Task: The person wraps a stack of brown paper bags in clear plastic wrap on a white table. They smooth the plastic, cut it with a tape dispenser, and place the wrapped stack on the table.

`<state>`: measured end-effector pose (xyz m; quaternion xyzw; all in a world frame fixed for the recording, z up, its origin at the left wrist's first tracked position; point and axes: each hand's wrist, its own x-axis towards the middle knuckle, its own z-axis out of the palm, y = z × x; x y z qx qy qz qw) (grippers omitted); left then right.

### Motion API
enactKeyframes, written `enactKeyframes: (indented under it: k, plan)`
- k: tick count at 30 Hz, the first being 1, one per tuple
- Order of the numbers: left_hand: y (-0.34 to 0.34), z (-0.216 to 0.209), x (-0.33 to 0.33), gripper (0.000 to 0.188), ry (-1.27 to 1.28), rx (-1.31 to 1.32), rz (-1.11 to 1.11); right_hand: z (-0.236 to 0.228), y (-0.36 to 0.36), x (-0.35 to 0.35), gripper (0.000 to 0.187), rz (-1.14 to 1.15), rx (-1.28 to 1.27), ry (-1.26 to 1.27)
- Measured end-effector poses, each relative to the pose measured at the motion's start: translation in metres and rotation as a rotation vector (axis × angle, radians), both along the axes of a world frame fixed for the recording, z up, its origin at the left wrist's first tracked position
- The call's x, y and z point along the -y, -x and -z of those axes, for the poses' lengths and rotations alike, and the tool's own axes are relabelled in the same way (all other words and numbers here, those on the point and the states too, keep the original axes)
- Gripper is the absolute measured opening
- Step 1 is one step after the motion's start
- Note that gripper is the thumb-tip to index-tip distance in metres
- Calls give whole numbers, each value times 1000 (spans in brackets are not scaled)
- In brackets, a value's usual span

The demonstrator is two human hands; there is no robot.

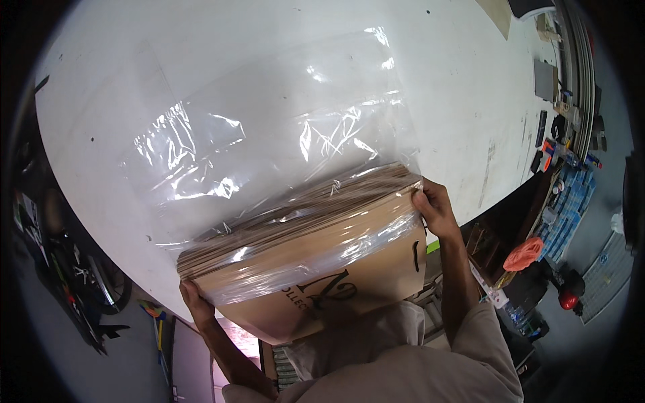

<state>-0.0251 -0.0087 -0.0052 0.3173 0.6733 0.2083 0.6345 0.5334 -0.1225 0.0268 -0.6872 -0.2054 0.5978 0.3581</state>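
Nearest the body, a thick stack of flat brown paper bags is held at the desk's near edge, its far part sheathed in a clear plastic bag. The left hand is closed on the stack's lower left corner, and the right hand is clamped on its upper right corner, fingers curled over plastic and paper together. Beyond, the loose plastic is spread across the white desk, with small tools lined along its far right edge.
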Motion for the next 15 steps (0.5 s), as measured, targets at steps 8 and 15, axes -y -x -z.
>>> enactKeyframes:
  k: [8, 15]
  plan:
    - [-10, -5, 15, 73, 31, -55, -102, 1, 11, -19, 47, 58, 68, -57]
    - [-14, 3, -1, 80, 55, -95, -20, -4, 8, -10, 36, -120, 365, -4]
